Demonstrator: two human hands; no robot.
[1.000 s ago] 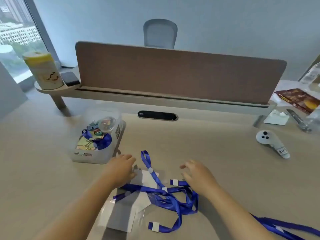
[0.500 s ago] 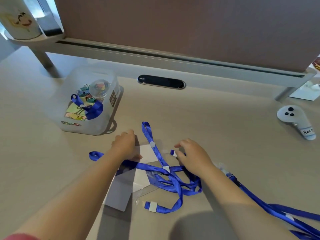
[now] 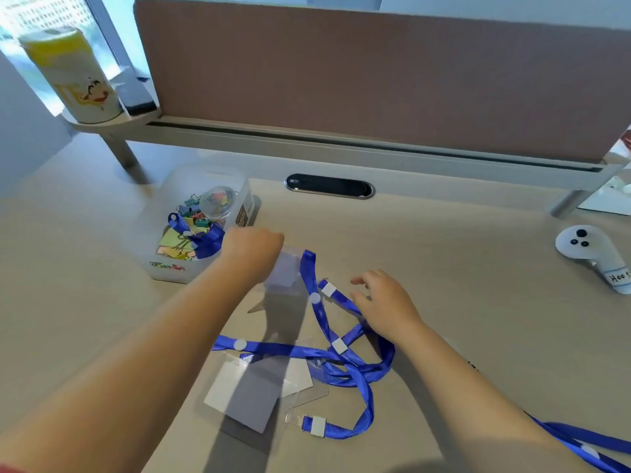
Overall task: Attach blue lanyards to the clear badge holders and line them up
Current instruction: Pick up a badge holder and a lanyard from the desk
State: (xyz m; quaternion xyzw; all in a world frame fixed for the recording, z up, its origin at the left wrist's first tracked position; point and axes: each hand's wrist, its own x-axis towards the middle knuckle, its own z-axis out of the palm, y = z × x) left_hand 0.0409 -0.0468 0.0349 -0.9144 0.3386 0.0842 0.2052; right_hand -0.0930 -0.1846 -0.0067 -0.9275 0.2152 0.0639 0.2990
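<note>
My left hand (image 3: 251,247) is closed on the top edge of a clear badge holder (image 3: 285,273) and holds it lifted off the desk, just right of the plastic box. My right hand (image 3: 382,302) hovers with fingers spread over a tangle of blue lanyards (image 3: 341,353) in the middle of the desk. Two more clear badge holders with white cards (image 3: 246,390) lie flat under and beside the lanyards. Another blue lanyard (image 3: 580,442) trails off at the bottom right.
A translucent plastic box (image 3: 191,233) with coloured binder clips and a blue lanyard stands to the left. A white controller (image 3: 590,254) lies at the right. A brown divider panel (image 3: 375,80) on a raised shelf closes the back; a yellow-lidded canister (image 3: 71,76) stands on its left end.
My left hand has risen toward the box and lifted one clear badge holder from the pile. My right hand has shifted slightly right and opened. The camera has tilted up a little.
</note>
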